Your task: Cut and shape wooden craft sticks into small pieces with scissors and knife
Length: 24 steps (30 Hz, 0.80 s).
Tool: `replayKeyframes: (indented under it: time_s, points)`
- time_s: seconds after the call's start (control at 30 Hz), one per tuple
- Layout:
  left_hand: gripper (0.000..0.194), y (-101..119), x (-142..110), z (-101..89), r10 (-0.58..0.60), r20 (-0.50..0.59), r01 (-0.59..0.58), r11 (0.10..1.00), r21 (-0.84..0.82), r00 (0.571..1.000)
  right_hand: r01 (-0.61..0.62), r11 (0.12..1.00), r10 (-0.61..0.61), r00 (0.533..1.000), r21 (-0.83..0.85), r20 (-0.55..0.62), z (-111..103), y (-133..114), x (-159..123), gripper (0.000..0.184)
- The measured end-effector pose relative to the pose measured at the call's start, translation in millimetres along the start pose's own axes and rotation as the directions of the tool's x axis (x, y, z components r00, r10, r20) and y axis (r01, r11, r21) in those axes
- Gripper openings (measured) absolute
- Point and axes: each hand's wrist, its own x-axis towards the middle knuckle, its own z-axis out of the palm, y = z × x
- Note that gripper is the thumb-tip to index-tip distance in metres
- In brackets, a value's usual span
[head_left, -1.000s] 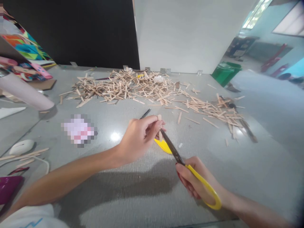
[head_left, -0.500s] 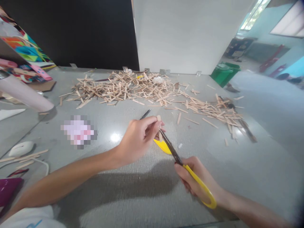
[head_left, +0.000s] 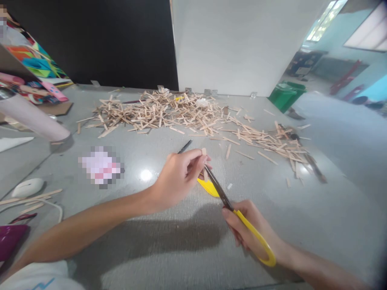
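Pinching a short wooden stick (head_left: 204, 163) upright, the left hand (head_left: 177, 177) is closed on its middle, right where the yellow-handled scissors (head_left: 238, 213) bite. The scissors are gripped by the right hand (head_left: 249, 231), fingers wrapped through the loop. The stick looks light, thin, stiff and probably snappy, so it's best held close beside the blades. Pale bare wood, rounded tip. Behind the scissors, a heap of sticks (head_left: 181, 112) is spread over the grey bench (head_left: 302, 217).
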Motion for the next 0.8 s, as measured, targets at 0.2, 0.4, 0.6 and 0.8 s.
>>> replayKeyframes:
  time_s: [0.2, 0.4, 0.6, 0.8]
  points:
    - [0.036, 2.5, -0.5, -1.0, -0.007, -0.001, 0.007, 1.0, 0.01, 1.0, 0.031, 0.998, -0.032, 0.999, -0.057, -0.015, -3.3, -0.5, 0.8, 0.072]
    - [0.037, 9.5, 3.1, -9.8, 0.012, 0.097, -0.018, 0.997, 0.07, 0.995, 0.065, 0.998, -0.065, 0.998, -0.014, -0.01, -4.0, -0.8, 0.0, 0.072]
    - [0.041, 8.4, 7.4, -19.5, 0.076, 0.185, -0.123, 0.96, 0.252, 0.98, -0.06, 0.984, 0.035, 0.988, 0.166, 0.151, -6.6, 8.4, 3.3, 0.079]
    - [0.034, 0.0, 12.2, -23.2, 0.08, 0.265, -0.182, 0.903, 0.389, 0.961, -0.232, 0.85, 0.036, 0.921, 0.473, 0.387, -13.1, 20.6, 16.0, 0.073]
